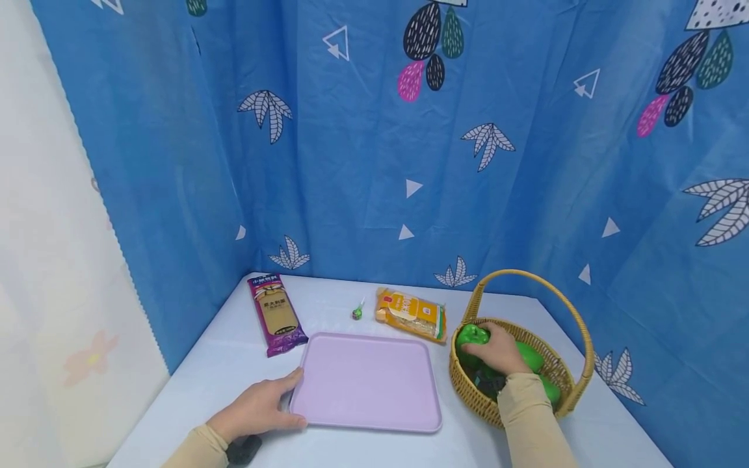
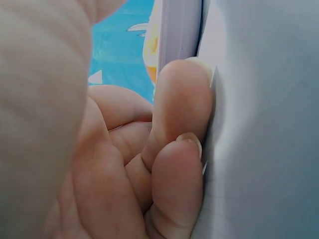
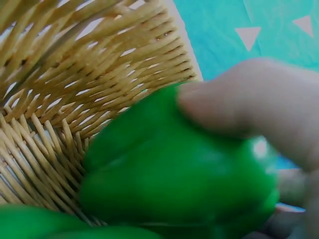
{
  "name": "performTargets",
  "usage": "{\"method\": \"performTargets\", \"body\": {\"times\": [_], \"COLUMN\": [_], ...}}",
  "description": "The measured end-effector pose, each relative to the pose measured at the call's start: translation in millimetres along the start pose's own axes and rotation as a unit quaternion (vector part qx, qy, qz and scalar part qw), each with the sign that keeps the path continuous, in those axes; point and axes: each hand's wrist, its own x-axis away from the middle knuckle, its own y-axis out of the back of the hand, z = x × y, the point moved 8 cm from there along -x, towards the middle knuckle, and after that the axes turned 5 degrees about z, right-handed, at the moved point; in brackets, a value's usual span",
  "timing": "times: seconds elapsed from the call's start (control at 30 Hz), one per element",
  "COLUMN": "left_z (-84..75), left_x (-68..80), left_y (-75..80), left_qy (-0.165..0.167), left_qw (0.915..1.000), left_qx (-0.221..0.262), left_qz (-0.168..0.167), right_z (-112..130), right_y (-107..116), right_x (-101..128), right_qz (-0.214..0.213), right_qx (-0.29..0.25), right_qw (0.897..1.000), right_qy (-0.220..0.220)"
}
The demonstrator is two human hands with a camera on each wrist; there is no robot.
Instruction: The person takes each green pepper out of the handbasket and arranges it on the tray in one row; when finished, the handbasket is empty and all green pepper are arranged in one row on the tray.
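Head view: I see my right grip (image 1: 501, 349) curled around the green pepper (image 1: 471, 338) inside the basket (image 1: 468, 390); my left grip (image 1: 257, 409), fingers relaxed, touches the tray (image 1: 365, 383) edge.

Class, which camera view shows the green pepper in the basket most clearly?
The right wrist view: the green pepper fills the frame, gripped by the right hand against the wicker basket. The head view shows it small and partly covered by that hand. The left wrist view shows none of it.
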Motion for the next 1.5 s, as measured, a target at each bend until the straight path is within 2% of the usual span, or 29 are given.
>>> {"method": "performTargets", "body": {"times": [0.23, 0.33, 0.43, 0.5, 0.6, 0.83, 0.97, 1.17, 1.33, 1.5], "left_z": [-1.7, -2.0, -1.0, -0.1, 1.1, 5.8, 3.4, -0.1, -0.7, 2.0], "left_x": [-0.4, 0.5, 0.4, -1.0, -2.3, 5.0, 3.4, -2.4, -1.9, 1.0], "left_y": [-3.4, -3.5, -1.0, 0.7, 4.1, 2.1, 1.1, 2.6, 0.5, 2.0], "left_qy": [-0.01, -0.011, -0.007, -0.005, -0.004, 0.005, -0.009, -0.025, -0.028, -0.023], "left_qw": [0.9999, 0.9998, 0.9999, 0.9999, 1.0, 1.0, 0.9999, 0.9995, 0.9994, 0.9996], "left_qx": [0.01, 0.015, 0.01, 0.009, 0.008, 0.008, 0.007, 0.001, 0.0, -0.001], "left_qz": [0.006, 0.009, 0.007, 0.006, 0.001, -0.001, -0.01, -0.019, -0.019, -0.015], "right_z": [26.3, 51.1, 85.7, 109.4, 144.6, 216.9, 243.2, 266.3, 270.1, 272.8], "right_y": [27.5, 39.1, 37.9, 26.8, -3.1, -103.2, -140.9, -165.0, -176.1, -179.9], "right_x": [13.5, 20.9, 20.1, 15.6, 4.7, -7.3, -15.8, -24.9, -24.9, -23.9], "right_qz": [-0.019, -0.037, -0.046, -0.039, -0.026, 0.069, 0.1, 0.121, 0.128, 0.128], "right_qx": [0.016, 0.012, -0.006, -0.026, -0.044, -0.09, -0.076, -0.05, -0.03, -0.034], "right_qw": [0.999, 0.998, 0.995, 0.993, 0.988, 0.974, 0.97, 0.965, 0.966, 0.966], "right_qy": [0.035, 0.055, 0.085, 0.108, 0.143, 0.197, 0.21, 0.227, 0.224, 0.224]}}
